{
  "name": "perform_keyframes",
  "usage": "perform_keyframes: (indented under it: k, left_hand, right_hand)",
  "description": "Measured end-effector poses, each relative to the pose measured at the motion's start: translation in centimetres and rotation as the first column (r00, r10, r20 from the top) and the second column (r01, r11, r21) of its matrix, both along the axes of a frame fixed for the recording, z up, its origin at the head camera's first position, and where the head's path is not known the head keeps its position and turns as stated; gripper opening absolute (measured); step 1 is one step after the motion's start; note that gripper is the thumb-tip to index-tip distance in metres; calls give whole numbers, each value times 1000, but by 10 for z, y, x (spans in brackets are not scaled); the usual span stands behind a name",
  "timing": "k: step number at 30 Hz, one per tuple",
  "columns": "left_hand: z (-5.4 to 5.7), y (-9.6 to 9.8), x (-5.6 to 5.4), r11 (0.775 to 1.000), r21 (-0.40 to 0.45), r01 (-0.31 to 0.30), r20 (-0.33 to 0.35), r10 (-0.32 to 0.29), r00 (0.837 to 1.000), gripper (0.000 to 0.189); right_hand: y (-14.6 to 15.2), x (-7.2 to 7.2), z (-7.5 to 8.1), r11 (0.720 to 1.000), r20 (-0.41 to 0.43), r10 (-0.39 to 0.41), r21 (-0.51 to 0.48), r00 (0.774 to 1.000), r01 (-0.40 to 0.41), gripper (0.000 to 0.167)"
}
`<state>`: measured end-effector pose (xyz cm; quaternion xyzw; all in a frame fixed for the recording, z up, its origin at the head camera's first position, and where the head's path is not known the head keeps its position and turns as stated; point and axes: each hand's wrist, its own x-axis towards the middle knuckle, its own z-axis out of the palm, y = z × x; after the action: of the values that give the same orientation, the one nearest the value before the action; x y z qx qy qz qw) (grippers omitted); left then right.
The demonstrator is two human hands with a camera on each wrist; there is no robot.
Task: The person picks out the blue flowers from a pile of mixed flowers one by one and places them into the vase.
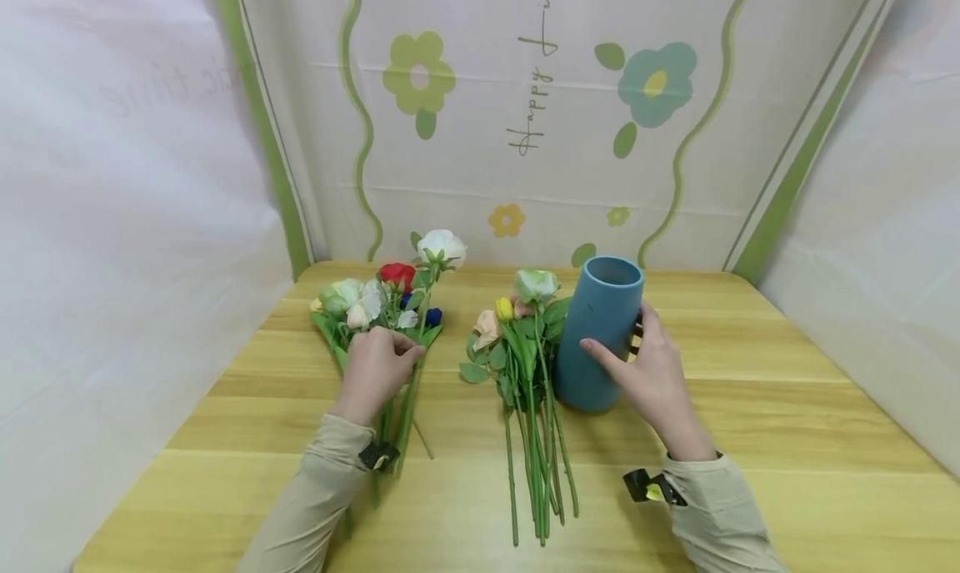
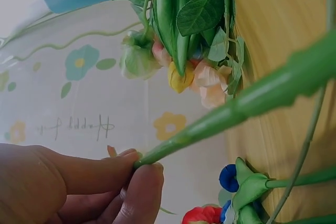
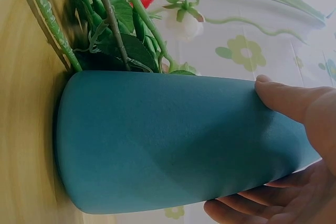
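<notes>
My left hand [image 1: 378, 369] pinches a green flower stem [image 2: 210, 124] between thumb and fingertips. That stem leads up to a white flower [image 1: 441, 248], raised above the left bunch. Curled round the side of a blue vase [image 1: 596, 339], my right hand [image 1: 656, 377] has its thumb on the near side and its fingers on the far side. The vase's base is at the tabletop, and its round mouth faces up. Directly left of it lies a bunch of flowers [image 1: 534, 285] with long green stems [image 1: 536, 464] pointing toward me.
Under the left hand lies another bunch, with a red flower [image 1: 397, 275], a dark blue flower [image 1: 433, 316] and pale green and white blooms [image 1: 352, 296]. The wooden table [image 1: 757, 423] meets a printed cloth backdrop [image 1: 480, 164] behind, with white cloth walls [image 1: 127, 223] at both sides.
</notes>
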<state>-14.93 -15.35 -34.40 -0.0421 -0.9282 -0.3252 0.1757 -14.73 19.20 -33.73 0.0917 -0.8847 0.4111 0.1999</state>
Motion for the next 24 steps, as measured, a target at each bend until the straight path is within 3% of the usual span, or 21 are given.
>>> perform_keyframes:
  k: [7,12,19,24]
  left_hand:
    - [0,3,1,1000,23,-4,-13,4,1000,13]
    - [3,11,6,994,101,42,-3,-42,999,14]
    - [5,27,9,959,246,142,-54,-133,990,12]
    - [5,40,14,908,374,190,-68,-178,982,10]
  right_hand:
    - [-2,-2,-3,1000,-5,-1,3,1000,1,97]
    - [-3,-2,-2,1000,-5,7,2,1000,-7,96]
    - [-1,2,1,1000,0,-4,-2,1000,4,95]
    - [-1,0,0,1000,-5,-1,-2,1000,1,95]
